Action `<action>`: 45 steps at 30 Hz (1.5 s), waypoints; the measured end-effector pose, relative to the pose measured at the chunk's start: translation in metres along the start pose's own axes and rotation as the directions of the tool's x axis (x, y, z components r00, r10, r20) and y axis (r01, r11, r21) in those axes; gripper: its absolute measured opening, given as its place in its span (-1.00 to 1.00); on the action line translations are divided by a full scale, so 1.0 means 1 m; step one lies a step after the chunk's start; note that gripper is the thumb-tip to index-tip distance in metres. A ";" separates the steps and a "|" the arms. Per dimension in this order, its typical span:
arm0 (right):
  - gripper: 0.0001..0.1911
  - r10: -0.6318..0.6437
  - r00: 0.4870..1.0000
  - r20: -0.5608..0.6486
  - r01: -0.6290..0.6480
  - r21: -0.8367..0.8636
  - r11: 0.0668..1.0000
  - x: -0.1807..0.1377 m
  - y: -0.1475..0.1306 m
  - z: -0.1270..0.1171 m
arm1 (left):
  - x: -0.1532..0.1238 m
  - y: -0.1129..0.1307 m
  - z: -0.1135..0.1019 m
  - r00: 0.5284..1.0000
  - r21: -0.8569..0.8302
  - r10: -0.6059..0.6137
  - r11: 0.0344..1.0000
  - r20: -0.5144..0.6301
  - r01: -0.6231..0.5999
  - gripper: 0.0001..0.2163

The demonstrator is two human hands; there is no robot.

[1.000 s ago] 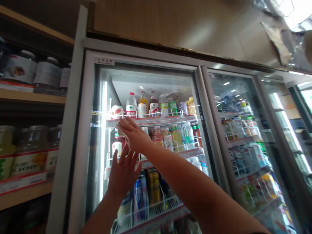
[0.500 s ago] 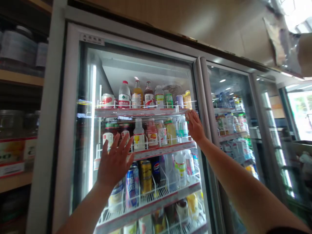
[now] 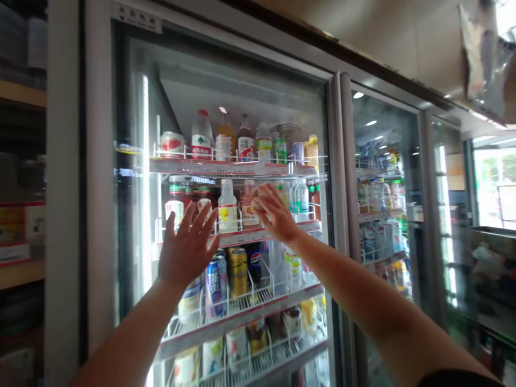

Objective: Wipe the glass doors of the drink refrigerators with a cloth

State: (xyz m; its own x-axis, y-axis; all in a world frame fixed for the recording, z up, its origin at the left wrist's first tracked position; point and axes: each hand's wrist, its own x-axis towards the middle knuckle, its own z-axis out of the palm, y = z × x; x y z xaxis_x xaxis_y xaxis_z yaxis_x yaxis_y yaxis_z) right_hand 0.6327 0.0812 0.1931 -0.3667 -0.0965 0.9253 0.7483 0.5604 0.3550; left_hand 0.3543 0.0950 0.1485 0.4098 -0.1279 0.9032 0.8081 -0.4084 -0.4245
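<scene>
A: Biggest thing first?
B: Drinks fridge, glass door (image 3: pixel 226 97), closed, right in front of both hands. A second fridge door (image 3: pixel 382 177) sits out past the right hand, more glass doors beyond it.

A: Off the other side?
B: Wooden shelving (image 3: pixel 20 97) beyond the left hand, blurry goods on it, can't tell what.

A: Inside the fridge?
B: Wire shelves. Top shelf (image 3: pixel 226 167), above both hands, has a row of bottles and a red can. Middle shelf (image 3: pixel 258 235) runs behind the hands at about finger level, more bottles there; a white bottle with a yellow label (image 3: pixel 227 207) stands between the two hands. Below the hands, cans: a blue can (image 3: pixel 215 287) and a gold can (image 3: pixel 237 271) side by side, just under the left hand.

A: Left hand?
B: Left hand (image 3: pixel 186 250) spread wide, fingers apart, palm toward the door glass, holding nothing. It looks flat on the glass, but contact isn't certain.

A: Right hand?
B: Right hand (image 3: pixel 274 212) up at the glass, higher than the left, fingers curled over something pale bunched at the fingertips. Too blurred to name. Can't tell if it's gripping or just pressing.

A: Hands together?
B: No, apart, both on the same door, right arm reaching across from the right.
</scene>
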 end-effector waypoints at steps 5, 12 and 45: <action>-0.72 -0.095 0.989 0.117 0.091 0.034 0.995 -0.006 0.007 -0.021 | 0.000 0.000 0.000 1.000 -0.025 0.004 1.000 -0.008 -0.004 -0.28; -0.68 0.244 0.943 -0.226 -0.272 -0.099 0.957 -0.047 0.041 -0.048 | 0.001 0.003 -0.003 1.000 0.000 0.001 1.000 0.011 -0.001 -0.25; -0.66 0.289 0.945 -0.155 -0.296 -0.028 0.955 -0.078 0.012 -0.033 | -0.005 0.009 -0.002 0.992 -0.058 -0.085 0.994 0.088 0.091 -0.36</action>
State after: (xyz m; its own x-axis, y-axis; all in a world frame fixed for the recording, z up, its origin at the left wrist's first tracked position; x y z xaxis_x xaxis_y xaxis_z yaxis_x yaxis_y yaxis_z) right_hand 0.6882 0.0685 0.1299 -0.0449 -0.0567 0.9974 0.8384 0.5408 0.0684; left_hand 0.3586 0.0906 0.1401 0.3748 -0.0128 0.9270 0.8161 -0.4700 -0.3364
